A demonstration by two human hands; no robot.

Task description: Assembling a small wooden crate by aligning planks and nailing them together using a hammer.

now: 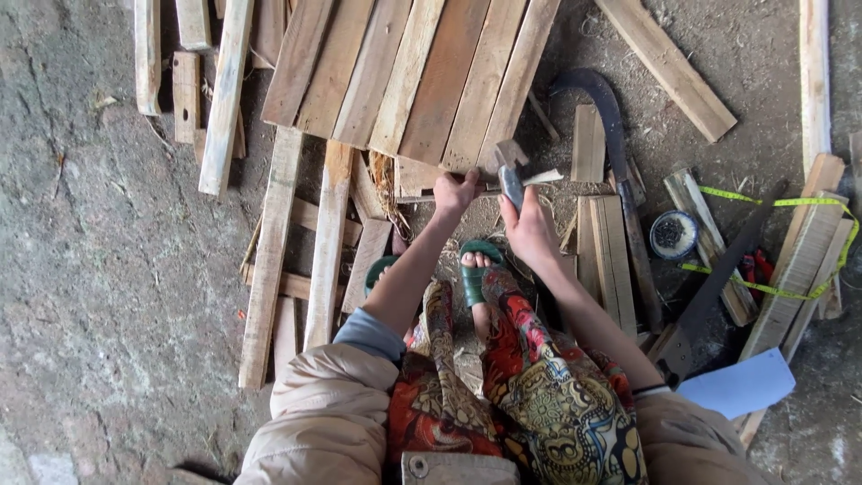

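My left hand (pixel 454 192) grips a thin pale wooden strip (pixel 541 178) that lies crosswise at the near edge of a panel of joined planks (pixel 413 72). My right hand (pixel 531 230) is closed around the grey handle of a hammer (pixel 510 166). The hammer's metal head is just above the strip, close to the panel's edge. Both hands are a hand's width apart. My foot in a green sandal (pixel 475 274) rests right below them.
Loose planks (pixel 269 260) lie to the left and under the panel. On the right are a curved blade (pixel 612 121), a handsaw (pixel 709 296), a round tin of small dark pieces (pixel 673 235), a yellow measuring tape (pixel 779 289) and a blue sheet (pixel 741 383).
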